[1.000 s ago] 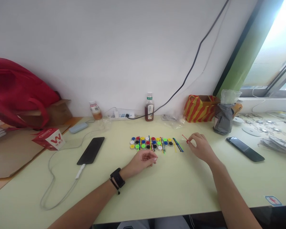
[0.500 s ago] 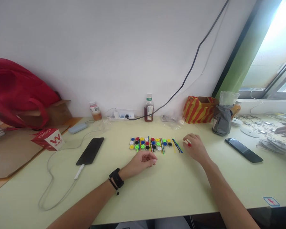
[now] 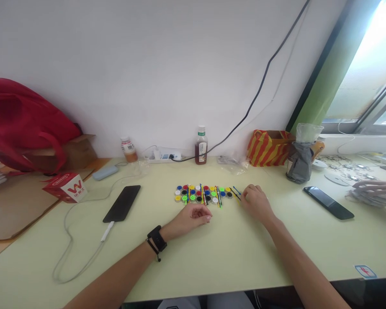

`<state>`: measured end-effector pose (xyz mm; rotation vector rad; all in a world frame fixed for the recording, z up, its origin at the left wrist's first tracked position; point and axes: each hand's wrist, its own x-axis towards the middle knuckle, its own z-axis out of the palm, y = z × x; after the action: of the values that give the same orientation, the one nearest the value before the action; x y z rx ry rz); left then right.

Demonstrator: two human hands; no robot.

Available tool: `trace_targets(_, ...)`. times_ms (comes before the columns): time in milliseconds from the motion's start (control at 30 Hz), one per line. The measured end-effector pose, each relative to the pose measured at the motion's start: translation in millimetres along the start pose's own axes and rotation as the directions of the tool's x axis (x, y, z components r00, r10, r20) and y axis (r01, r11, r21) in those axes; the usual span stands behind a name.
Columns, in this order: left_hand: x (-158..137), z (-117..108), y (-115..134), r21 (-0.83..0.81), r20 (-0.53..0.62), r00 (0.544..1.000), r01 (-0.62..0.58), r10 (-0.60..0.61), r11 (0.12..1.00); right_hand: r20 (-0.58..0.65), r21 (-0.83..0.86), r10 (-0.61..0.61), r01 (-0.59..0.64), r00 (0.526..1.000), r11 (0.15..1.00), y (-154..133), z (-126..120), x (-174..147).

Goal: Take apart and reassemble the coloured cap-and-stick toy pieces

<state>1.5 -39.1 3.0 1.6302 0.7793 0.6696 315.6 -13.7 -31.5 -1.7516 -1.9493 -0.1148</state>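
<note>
My left hand (image 3: 194,214) rests on the table with loosely curled fingers, a gap between thumb and fingertips, and nothing in it. Just beyond it lie small round pieces (image 3: 193,193) in several colours, set in rows, with thin sticks (image 3: 203,194) laid upright between groups of them. At the right end of the rows, my right hand (image 3: 254,201) has its fingers closed over the near ends of a few thin sticks (image 3: 235,192), blue, black and yellow. Those ends are hidden under the fingertips.
A phone on a cable (image 3: 121,204) lies left, near a red-and-white box (image 3: 67,188). Behind stand a dark bottle (image 3: 201,148), a power strip (image 3: 165,155) and a striped bag (image 3: 268,148). Another phone (image 3: 328,203) and another person's hand (image 3: 378,187) are at right.
My right hand has moved left onto the sticks, which have shifted and turned. A red piece seen by its fingers earlier is out of sight. The other person's hand has come further in.
</note>
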Motion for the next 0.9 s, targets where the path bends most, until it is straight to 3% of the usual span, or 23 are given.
trace_targets(100, 0, 0, 1, 0.005, 0.008, 1.0, -0.01, 0.01, 1.0, -0.015, 0.184, 0.022, -0.019, 1.0, 0.983, -3, -2, 1)
trace_targets(233, 0, -1, 1, 0.007, 0.012, 1.0, -0.01, 0.009, 1.0, 0.087, 0.386, -0.04, 0.003, 0.995, 0.922, -16, -7, -3)
trace_targets(333, 0, -1, 1, 0.01, 0.013, 1.0, -0.005, 0.005, 1.0, 0.158, 0.378, -0.103, 0.036, 0.982, 0.925, -28, -11, -6)
trace_targets(600, 1, -1, 0, 0.022, 0.007, 1.0, -0.026, 0.025, 0.999, 0.129, 0.291, -0.244, 0.199, 0.961, 0.936, -42, 1, -5)
trace_targets(900, 0, -1, -1, 0.005, 0.009, 1.0, -0.023, 0.023, 1.0, 0.154, 0.408, -0.15, 0.075, 0.977, 0.91, -38, -7, -5)
